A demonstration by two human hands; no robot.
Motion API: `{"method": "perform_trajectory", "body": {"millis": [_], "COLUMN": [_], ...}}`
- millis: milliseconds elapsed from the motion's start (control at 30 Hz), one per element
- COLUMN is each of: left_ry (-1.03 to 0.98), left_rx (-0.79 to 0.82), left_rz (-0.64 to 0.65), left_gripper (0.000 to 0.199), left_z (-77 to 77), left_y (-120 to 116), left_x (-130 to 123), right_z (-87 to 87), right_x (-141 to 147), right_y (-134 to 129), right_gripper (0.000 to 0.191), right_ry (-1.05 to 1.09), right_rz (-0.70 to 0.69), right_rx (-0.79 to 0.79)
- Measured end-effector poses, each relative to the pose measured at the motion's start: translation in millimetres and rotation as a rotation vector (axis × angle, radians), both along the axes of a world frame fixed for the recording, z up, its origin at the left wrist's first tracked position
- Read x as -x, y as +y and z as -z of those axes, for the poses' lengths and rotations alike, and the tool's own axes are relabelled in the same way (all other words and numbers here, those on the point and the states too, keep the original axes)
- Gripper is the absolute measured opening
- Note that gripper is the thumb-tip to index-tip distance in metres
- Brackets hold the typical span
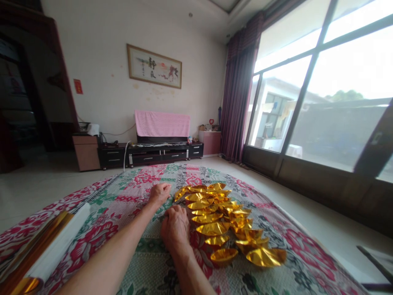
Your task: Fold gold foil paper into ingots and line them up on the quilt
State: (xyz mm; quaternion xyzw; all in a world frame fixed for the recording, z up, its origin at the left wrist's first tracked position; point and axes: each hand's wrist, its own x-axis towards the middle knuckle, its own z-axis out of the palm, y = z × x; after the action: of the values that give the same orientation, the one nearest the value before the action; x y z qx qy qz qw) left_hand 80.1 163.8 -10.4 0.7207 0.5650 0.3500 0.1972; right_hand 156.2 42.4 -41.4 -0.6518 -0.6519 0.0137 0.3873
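My left hand (pixel 160 194) is closed just above the flowered cloth, left of the far end of a group of gold foil ingots (pixel 213 228). Its fingertips are pressed together, and I cannot make out what is in them. Nearer to me, my right hand (pixel 176 226) has its back turned up and its fingers curled under, hiding whatever they hold. One folded gold ingot (pixel 180 193) lies just beyond the right hand's knuckles, at the group's far left corner. Several shiny boat-shaped ingots stand in rough rows to the right of both hands.
A patterned cloth (pixel 147 250) covers the round table. Rolls of gold foil (pixel 39 250) and a white roll (pixel 61 239) lie at the left edge. Beyond stand a low black cabinet (pixel 159 155) and a television under a pink cloth (pixel 162 123). Large windows (pixel 307 98) line the right.
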Motion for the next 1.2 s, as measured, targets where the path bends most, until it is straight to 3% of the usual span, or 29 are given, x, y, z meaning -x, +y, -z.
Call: {"method": "perform_trajectory", "body": {"millis": [133,400,500,833,1200], "left_ry": [0.097,0.352,0.394,0.375,0.334], "left_rx": [-0.037,-0.055,-0.057,-0.061,-0.074], "left_rz": [0.023,0.063,0.040,-0.069,-0.070], "left_gripper": [0.019,0.040,0.032,0.027,0.028], "left_z": [-5.1,-9.7,-7.0,-1.1,-1.1], "left_y": [-12.3,-21.0,-18.1,-7.6,-1.3], "left_x": [2.7,-9.2,-15.2,-17.1,-17.6], "right_z": [-2.1,-0.7,-1.2,-1.6,-1.6], "right_x": [1.4,1.7,1.6,1.4,1.4], "right_y": [-1.9,-0.5,-0.8,-2.5,-2.5], "right_gripper": [0.020,0.020,0.021,0.019,0.019], "right_ry": [0.006,0.009,0.002,0.010,0.026], "right_rz": [0.043,0.095,0.101,0.091,0.075], "right_rx": [0.007,0.025,0.031,0.008,0.004]}}
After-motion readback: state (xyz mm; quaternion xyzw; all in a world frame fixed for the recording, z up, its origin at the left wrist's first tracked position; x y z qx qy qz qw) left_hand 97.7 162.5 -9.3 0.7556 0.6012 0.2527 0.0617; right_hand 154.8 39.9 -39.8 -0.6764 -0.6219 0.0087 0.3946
